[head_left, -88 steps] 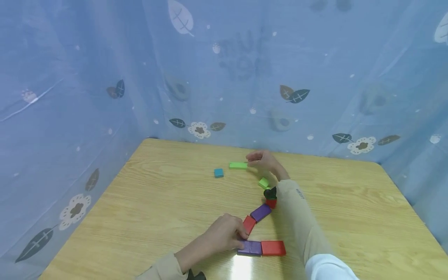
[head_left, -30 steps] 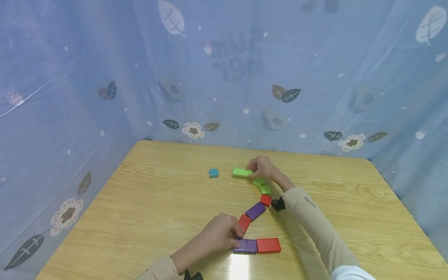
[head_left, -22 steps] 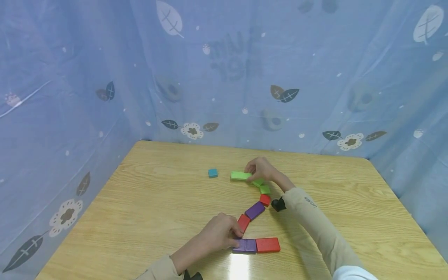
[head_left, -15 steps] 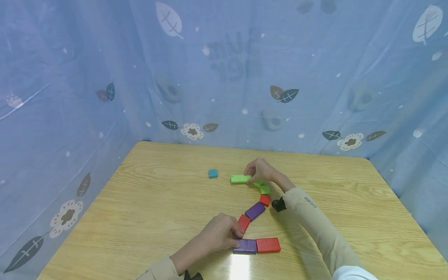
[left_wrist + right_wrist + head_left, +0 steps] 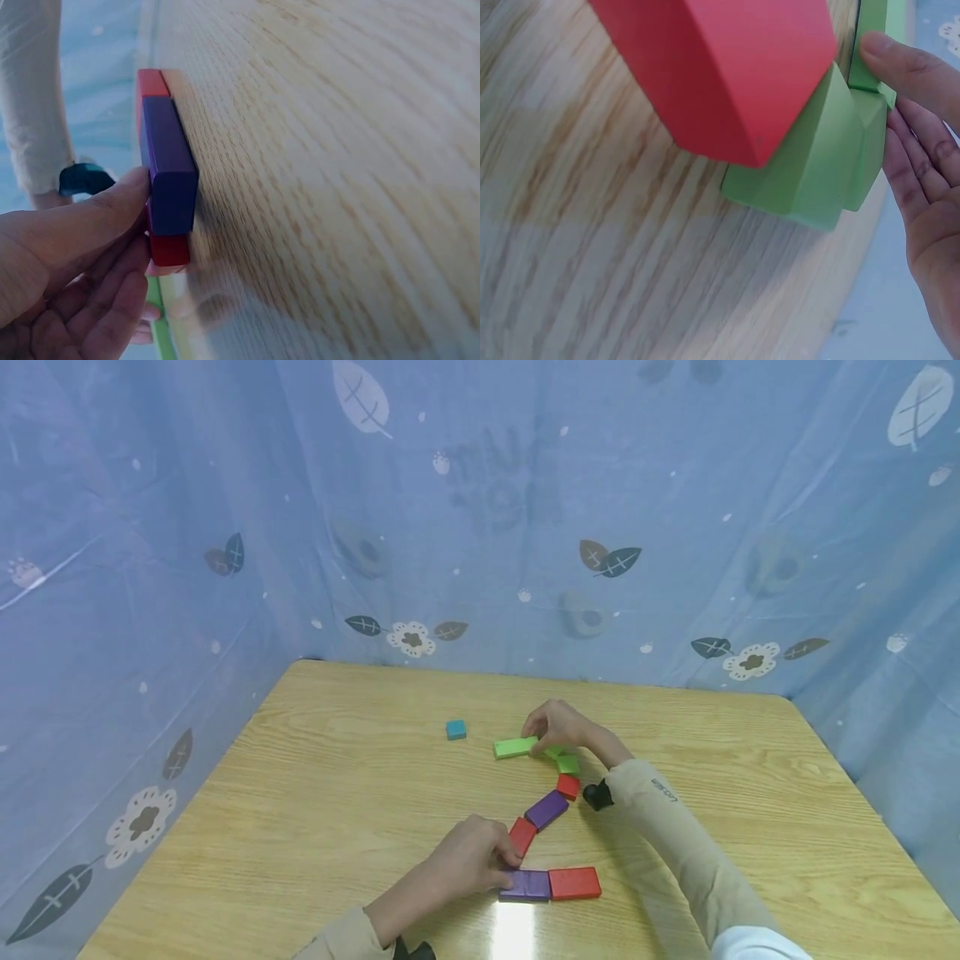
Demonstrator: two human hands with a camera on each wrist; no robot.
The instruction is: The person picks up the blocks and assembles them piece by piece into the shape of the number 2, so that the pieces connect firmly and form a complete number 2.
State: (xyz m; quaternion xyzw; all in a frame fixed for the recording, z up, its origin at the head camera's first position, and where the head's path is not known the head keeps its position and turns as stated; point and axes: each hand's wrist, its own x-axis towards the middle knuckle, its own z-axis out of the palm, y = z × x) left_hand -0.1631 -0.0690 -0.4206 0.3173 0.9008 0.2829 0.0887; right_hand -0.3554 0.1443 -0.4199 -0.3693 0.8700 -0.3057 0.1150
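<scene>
Between thumb and fingers my right hand (image 5: 561, 727) pinches one end of a long light-green block (image 5: 512, 748); in the right wrist view the thumb lies on its side. Two smaller green blocks (image 5: 567, 764) continue the line below it, one partly hidden by the hand. My left hand (image 5: 472, 857) has its thumb on a purple block (image 5: 531, 885) and its fingertips at that block's far edge, beside a slanted red block (image 5: 522, 835). Against the held purple block's right end lies a red block (image 5: 574, 883). A second purple block (image 5: 547, 810) and a small red block (image 5: 568, 787) complete the curve between.
Apart from the line, a small blue block (image 5: 456, 730) lies left of the long green one. All blocks lie on a wooden table (image 5: 352, 793). A blue patterned curtain (image 5: 480, 510) stands behind and along the sides.
My right hand has drawn the long green block nearer, bringing its right end up to the smaller green blocks, and it now tilts slightly. The left hand has stayed on the purple block.
</scene>
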